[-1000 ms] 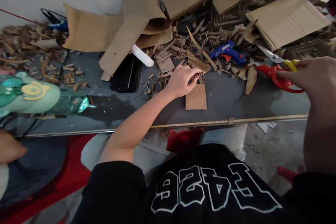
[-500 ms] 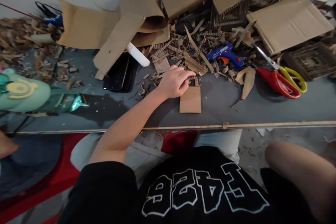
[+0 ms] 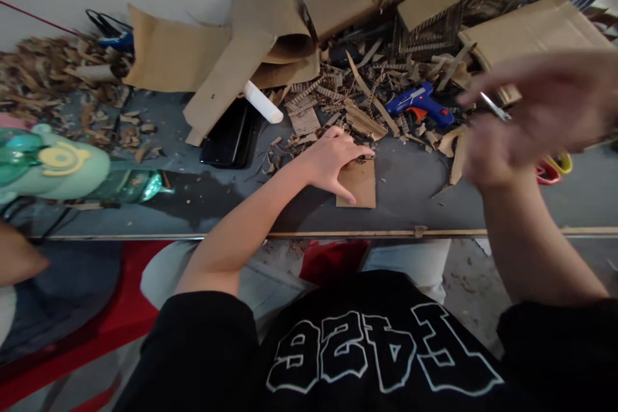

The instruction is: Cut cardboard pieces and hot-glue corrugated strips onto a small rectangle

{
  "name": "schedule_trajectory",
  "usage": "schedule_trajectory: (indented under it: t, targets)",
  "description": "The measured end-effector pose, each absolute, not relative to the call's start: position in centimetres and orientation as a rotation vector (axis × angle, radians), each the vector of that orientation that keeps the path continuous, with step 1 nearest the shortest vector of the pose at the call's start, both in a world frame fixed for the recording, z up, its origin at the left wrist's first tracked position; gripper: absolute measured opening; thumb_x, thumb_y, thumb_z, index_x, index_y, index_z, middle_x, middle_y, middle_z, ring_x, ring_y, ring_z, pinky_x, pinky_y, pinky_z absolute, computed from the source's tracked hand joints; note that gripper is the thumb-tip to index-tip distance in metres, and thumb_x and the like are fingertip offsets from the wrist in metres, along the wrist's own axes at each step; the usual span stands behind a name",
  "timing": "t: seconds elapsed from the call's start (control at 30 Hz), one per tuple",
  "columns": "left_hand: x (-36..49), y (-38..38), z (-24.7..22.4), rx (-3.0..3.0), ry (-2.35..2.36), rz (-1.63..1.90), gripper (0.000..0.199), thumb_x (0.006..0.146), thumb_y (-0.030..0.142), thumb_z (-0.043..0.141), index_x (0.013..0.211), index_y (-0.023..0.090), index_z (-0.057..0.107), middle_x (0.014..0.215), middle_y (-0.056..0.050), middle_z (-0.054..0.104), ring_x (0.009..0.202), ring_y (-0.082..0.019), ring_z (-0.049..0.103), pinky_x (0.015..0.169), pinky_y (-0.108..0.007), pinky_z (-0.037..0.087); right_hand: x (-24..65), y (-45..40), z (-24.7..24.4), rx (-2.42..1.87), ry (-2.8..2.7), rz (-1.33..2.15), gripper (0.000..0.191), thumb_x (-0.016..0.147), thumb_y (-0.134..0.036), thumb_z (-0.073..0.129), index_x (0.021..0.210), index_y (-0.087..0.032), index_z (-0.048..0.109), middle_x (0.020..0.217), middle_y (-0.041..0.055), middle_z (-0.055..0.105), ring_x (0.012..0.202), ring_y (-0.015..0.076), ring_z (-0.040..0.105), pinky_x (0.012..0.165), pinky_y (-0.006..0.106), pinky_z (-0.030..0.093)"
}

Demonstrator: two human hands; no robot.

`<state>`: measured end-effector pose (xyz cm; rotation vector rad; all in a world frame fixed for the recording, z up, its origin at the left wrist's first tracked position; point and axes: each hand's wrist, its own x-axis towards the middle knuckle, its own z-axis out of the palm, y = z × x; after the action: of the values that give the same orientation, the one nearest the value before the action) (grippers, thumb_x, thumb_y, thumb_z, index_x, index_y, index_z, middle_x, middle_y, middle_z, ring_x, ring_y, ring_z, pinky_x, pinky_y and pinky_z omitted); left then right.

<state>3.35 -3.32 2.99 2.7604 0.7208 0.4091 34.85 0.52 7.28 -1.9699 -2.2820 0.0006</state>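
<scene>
A small square of cardboard (image 3: 363, 185) lies flat near the table's front edge. My left hand (image 3: 333, 158) is over its left and upper part, thumb and fingers spread, holding nothing. At the right my right hand (image 3: 535, 112) is raised above the table, smeared by motion, so its fingers are hard to make out. Beneath and behind it, scissors with red and yellow handles (image 3: 562, 164) are mostly hidden. A blue glue gun (image 3: 421, 104) rests among corrugated scraps (image 3: 304, 117) beyond the square.
Behind my left hand stands a curled cardboard sheet (image 3: 270, 6). A black phone (image 3: 226, 138) lies under a strip, near a white stick (image 3: 263, 103). At the left is a green bottle (image 3: 125, 185). A flat cardboard piece (image 3: 531, 26) lies back right.
My right hand has come into view above the scissors. My left hand's fingers have spread, its thumb moving down over the cardboard square. The view has shifted slightly.
</scene>
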Motion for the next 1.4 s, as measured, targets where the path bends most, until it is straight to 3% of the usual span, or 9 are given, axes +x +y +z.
schedule_trajectory:
  t: [0.23,0.37,0.5,0.6,0.73,0.9,1.17,1.3,1.4]
  targets:
    - [3.4,-3.1,2.5,2.776,0.729,0.464,0.097,0.064,0.087,0.070,0.132,0.017,0.064,0.089,-0.009,0.071,0.089,-0.028,0.063,0.098,-0.044,0.035,30.7,2.1,8.9,-2.276,-2.186,0.194,0.070,0.084,-0.048,0.069,0.131,0.003,0.059,0.124,0.0329,0.062,0.116,0.0400,0.059,0.093,0.050,0.043]
    - [3.3,-2.9,2.1,2.795,0.791,0.539,0.092,0.070,0.089,0.063,0.130,0.020,0.063,0.091,-0.008,0.071,0.094,-0.029,0.063,0.098,-0.045,0.036,30.4,2.4,8.2,-2.237,-2.151,0.208,0.061,0.082,-0.045,0.066,0.122,0.002,0.065,0.117,0.0302,0.065,0.111,0.0382,0.060,0.087,0.046,0.044]
    - [3.2,-2.9,2.0,2.785,0.825,0.591,0.088,0.076,0.091,0.051,0.125,0.019,0.066,0.091,-0.009,0.071,0.096,-0.031,0.063,0.098,-0.047,0.036,30.5,1.9,8.3,-2.090,-2.018,-0.060,0.049,0.084,-0.032,0.059,0.124,-0.002,0.064,0.132,0.0270,0.058,0.123,0.0394,0.056,0.102,0.050,0.042]
    - [2.8,-2.8,2.4,2.734,0.816,0.591,0.093,0.069,0.093,0.057,0.126,0.021,0.066,0.091,-0.010,0.070,0.096,-0.032,0.062,0.098,-0.048,0.035,30.2,1.5,8.6,-2.037,-1.894,-0.215,0.056,0.084,-0.023,0.055,0.136,-0.003,0.053,0.139,0.0263,0.053,0.131,0.0392,0.052,0.113,0.053,0.034]
    - [1.3,-1.8,3.2,2.675,0.875,0.506,0.097,0.054,0.092,0.071,0.123,0.023,0.066,0.089,-0.009,0.067,0.091,-0.031,0.060,0.100,-0.051,0.034,30.6,1.5,8.4,-2.018,-1.702,-0.086,0.067,0.083,-0.027,0.055,0.141,0.002,0.039,0.141,0.0303,0.049,0.130,0.0397,0.051,0.107,0.049,0.038]
    - [-0.8,-0.2,2.7,2.636,1.060,0.522,0.085,0.046,0.088,0.079,0.102,0.025,0.070,0.082,-0.005,0.061,0.086,-0.028,0.056,0.099,-0.052,0.037,31.3,1.1,7.5,-1.800,-1.815,0.021,0.044,0.085,-0.027,0.053,0.124,-0.007,0.048,0.116,0.0253,0.063,0.105,0.0323,0.061,0.092,0.042,0.044]
    - [0.2,-0.2,1.5,2.636,1.036,0.559,0.074,0.055,0.084,0.079,0.097,0.023,0.073,0.074,-0.004,0.060,0.077,-0.026,0.058,0.098,-0.056,0.039,28.0,-0.6,5.8,-1.722,-2.060,0.170,0.066,0.078,-0.045,0.062,0.133,-0.010,0.050,0.118,0.0189,0.068,0.104,0.0318,0.064,0.092,0.041,0.047]
    - [0.4,-0.5,1.9,2.660,1.016,0.580,0.070,0.059,0.086,0.075,0.093,0.024,0.074,0.075,-0.005,0.062,0.079,-0.027,0.060,0.099,-0.057,0.038,28.0,-0.9,5.7,-1.774,-2.026,0.163,0.057,0.085,-0.045,0.057,0.135,-0.021,0.045,0.125,0.0162,0.067,0.108,0.0330,0.061,0.092,0.044,0.045]
    - [0.3,-0.5,2.0,2.665,1.012,0.592,0.069,0.059,0.086,0.074,0.092,0.025,0.074,0.075,-0.004,0.062,0.080,-0.027,0.061,0.101,-0.056,0.038,28.3,-1.2,5.9,-1.797,-2.013,0.157,0.050,0.089,-0.046,0.050,0.131,-0.019,0.046,0.119,0.0185,0.066,0.105,0.0324,0.060,0.088,0.043,0.044]
